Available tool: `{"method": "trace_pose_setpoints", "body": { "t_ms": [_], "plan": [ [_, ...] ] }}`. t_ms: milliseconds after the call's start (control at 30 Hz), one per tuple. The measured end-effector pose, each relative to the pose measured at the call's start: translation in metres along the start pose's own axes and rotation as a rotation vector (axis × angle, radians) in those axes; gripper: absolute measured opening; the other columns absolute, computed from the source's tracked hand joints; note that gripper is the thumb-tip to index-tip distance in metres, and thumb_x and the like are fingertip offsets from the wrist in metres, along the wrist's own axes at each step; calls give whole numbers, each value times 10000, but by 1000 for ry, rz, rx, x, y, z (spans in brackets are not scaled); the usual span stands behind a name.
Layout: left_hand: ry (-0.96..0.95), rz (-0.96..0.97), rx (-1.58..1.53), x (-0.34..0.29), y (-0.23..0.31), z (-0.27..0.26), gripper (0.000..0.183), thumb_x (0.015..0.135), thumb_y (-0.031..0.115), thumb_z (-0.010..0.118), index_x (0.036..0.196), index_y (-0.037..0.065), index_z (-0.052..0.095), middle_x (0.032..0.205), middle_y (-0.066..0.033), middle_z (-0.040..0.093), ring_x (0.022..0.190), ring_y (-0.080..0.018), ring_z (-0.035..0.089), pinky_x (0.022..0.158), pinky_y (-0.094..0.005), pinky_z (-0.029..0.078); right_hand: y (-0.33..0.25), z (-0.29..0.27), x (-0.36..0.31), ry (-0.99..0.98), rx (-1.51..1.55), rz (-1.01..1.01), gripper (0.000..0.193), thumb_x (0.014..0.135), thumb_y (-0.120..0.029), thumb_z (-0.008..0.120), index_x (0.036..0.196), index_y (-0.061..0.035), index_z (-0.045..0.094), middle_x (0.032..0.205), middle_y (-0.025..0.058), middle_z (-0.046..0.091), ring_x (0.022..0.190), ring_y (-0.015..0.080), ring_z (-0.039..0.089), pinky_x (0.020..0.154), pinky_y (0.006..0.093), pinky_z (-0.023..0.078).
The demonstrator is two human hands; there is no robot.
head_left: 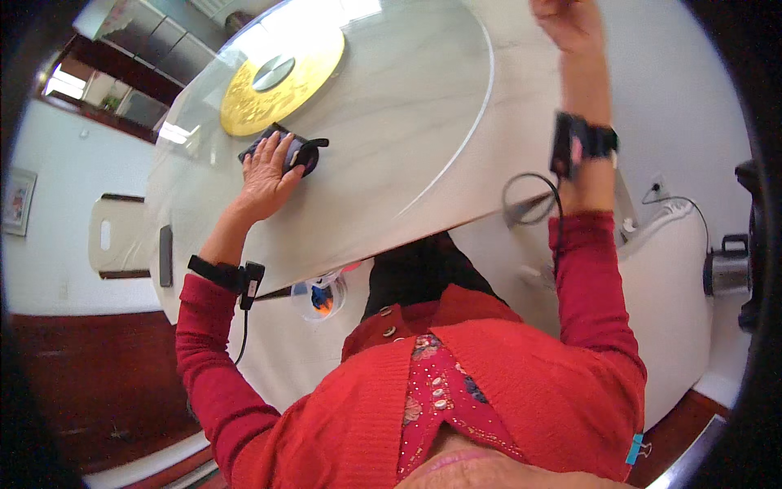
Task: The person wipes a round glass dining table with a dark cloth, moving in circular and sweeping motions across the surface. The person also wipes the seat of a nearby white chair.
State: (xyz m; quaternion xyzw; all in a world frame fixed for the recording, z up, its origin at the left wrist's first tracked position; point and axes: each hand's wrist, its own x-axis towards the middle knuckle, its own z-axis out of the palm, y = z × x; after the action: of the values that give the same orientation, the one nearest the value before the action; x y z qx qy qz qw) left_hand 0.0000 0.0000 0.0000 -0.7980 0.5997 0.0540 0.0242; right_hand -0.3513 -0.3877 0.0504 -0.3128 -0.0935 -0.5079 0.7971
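Currently | left hand (267,178) lying over dark pouch (303,156), fingers slightly spread, perhaps steadying it | pouch sitting between gold disc (297,98) and table's (521,106) near edge | right hand (573,23) hovering near table's right edge, fingers blurring, cropped; cannot tell their pose

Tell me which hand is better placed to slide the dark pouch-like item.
Probably your left hand: it rests on the dark pouch-like item, while your right hand is well away, near the picture's top edge.
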Motion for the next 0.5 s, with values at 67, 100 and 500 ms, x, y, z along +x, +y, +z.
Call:
{"method": "trace_pose_setpoints", "body": {
  "t_ms": [67, 100, 500],
  "plan": [
    [0, 10, -8, 7, 0, 7, 709, 889, 514, 445, 1475, 176, 233, 1537, -152, 157, 1429, -327, 97, 1129, -513, 37, 1, -44, 17, 383, 198, 143, 213, 931, -114, 461, 896, 38, 607, 735, 80, 652, 579, 175, 610, 457, 286, 532],
    [46, 30, -7, 6, 3, 3, 706, 889, 514, 445, 1474, 177, 236, 1535, -153, 163, 1428, -328, 100, 1128, -515, 39, 1, -48, 19, 637, 163, 1, 200, 916, -92, 463, 852, 42, 598, 681, 99, 630, 533, 193, 588, 452, 287, 517],
    [38, 242, -28, -4, -9, -17, 633, 920, 448, 433, 1471, 197, 249, 1540, -127, 167, 1436, -301, 87, 1142, -483, 22, 106, -20, -47, 694, -423, 304, 328, 941, -123, 454, 1202, 75, 452, 1073, 198, 556, 917, 353, 614, 885, 522, 513]
  ]
}}
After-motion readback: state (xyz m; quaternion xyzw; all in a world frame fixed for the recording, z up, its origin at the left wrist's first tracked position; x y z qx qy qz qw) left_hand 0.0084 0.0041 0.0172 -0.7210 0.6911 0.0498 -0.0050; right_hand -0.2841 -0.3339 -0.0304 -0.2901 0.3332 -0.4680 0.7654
